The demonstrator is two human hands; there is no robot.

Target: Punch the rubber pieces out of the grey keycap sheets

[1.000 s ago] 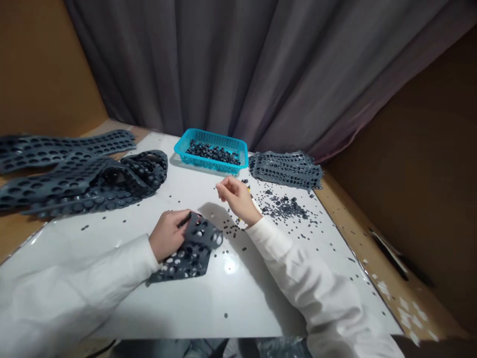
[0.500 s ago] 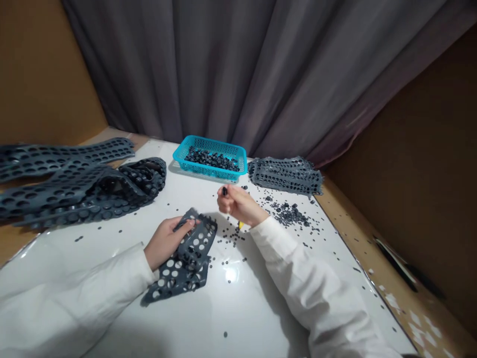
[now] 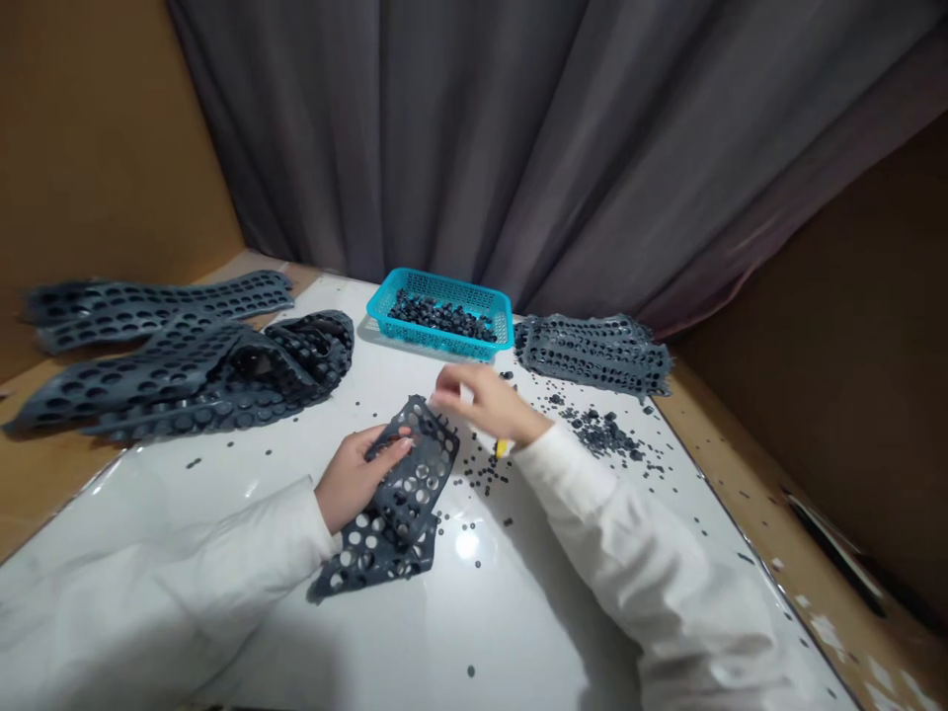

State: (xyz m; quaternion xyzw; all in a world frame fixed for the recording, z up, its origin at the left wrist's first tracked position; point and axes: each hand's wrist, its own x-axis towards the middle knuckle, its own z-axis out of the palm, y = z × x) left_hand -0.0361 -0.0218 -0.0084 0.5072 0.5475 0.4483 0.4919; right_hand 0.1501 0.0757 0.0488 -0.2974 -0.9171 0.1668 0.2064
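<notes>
Head view: left hand [image 3: 355,479] presses flat, fingers spread, on the punched rubber sheet [image 3: 396,499]; right hand [image 3: 485,403], blurred, grip unclear, hovers just beyond its far end.

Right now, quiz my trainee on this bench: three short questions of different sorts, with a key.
1. True or false: the left hand rests on a perforated rubber sheet.
2. What fills the blue basket? A) small dark pieces B) screws C) paper
3. Name the surface that the loose pieces lie on beside the right hand.

Key: 1 true; 2 A; 3 the white table.
</notes>
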